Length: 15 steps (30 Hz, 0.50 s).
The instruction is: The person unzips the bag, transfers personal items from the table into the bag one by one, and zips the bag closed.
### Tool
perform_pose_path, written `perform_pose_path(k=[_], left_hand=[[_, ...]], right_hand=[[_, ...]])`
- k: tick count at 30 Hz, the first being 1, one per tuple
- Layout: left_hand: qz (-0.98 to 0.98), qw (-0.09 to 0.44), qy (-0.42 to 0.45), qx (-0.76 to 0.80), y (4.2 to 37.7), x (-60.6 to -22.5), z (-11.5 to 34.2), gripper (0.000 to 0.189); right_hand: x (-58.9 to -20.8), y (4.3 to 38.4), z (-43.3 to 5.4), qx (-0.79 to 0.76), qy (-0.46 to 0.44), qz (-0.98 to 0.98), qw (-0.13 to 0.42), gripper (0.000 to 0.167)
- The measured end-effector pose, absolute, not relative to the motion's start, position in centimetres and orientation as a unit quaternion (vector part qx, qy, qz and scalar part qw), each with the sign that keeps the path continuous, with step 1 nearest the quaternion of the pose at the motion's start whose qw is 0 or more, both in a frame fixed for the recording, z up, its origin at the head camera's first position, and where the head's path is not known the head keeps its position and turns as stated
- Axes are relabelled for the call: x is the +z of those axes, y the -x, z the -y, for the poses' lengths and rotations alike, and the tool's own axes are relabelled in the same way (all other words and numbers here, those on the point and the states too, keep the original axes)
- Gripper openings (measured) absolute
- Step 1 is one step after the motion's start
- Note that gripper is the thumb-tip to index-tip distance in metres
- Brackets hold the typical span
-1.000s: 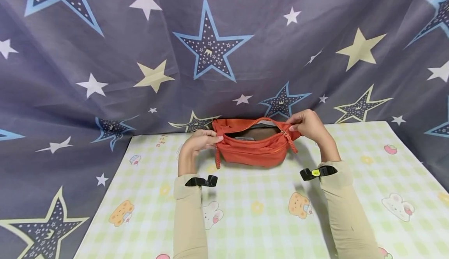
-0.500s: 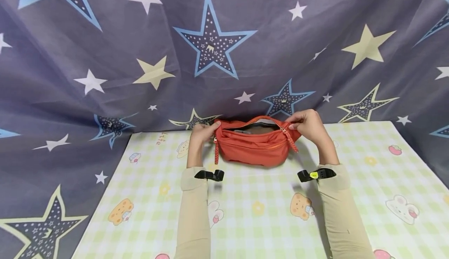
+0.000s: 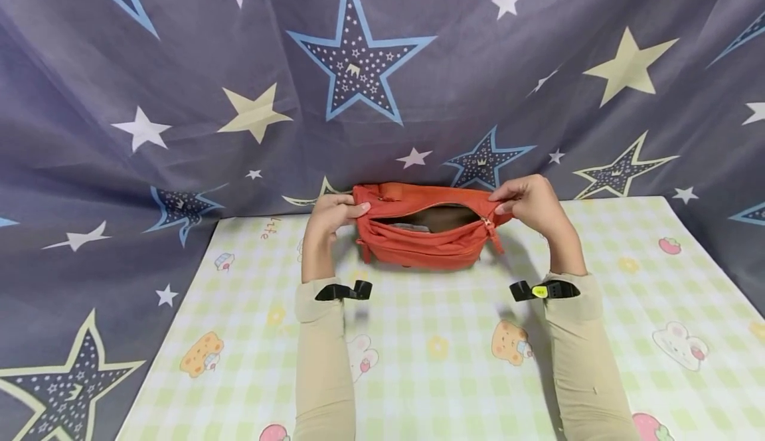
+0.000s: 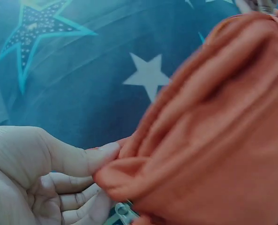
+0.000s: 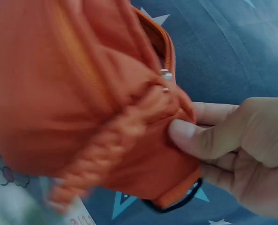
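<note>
An orange-red waist bag (image 3: 424, 248) hangs between both hands near the back of the table, its top zipper gaping and the brown lining showing. My left hand (image 3: 331, 218) pinches the bag's left end between thumb and fingers. At the opposite end my right hand (image 3: 534, 208) pinches the corner beside the zipper. A braided zipper pull (image 5: 106, 145) dangles in front of the bag in the right wrist view. Close under the left fingertips, a metal zipper slider (image 4: 124, 212) shows in the left wrist view. Part of the bag's inside is hidden by its front edge.
A green-and-white checked tablecloth (image 3: 418, 388) with cartoon prints covers the table. Right behind the bag, a dark grey star-print curtain (image 3: 358, 149) hangs down to the table's back edge. Each wrist carries a black camera band (image 3: 343, 291).
My left hand shifts its hold on the bag's left end and moves slightly outward. The bag tips so its opening shows wider than half a second ago. The right hand keeps its pinch.
</note>
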<state>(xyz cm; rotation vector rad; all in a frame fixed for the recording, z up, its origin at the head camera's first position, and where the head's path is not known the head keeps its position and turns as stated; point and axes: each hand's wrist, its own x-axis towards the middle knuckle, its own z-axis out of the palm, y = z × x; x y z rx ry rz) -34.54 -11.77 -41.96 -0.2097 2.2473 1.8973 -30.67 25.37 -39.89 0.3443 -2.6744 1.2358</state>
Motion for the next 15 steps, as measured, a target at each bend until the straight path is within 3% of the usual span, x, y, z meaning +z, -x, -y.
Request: perform_pose_path(k=[15], left_hand=[[-0.776,0.169,0.047,0.606,34.6,-42.3,13.5,0.013]], right_hand=[[-39.4,30.5,-25.6,0.389,-0.123,0.912,-0.038,0.015]])
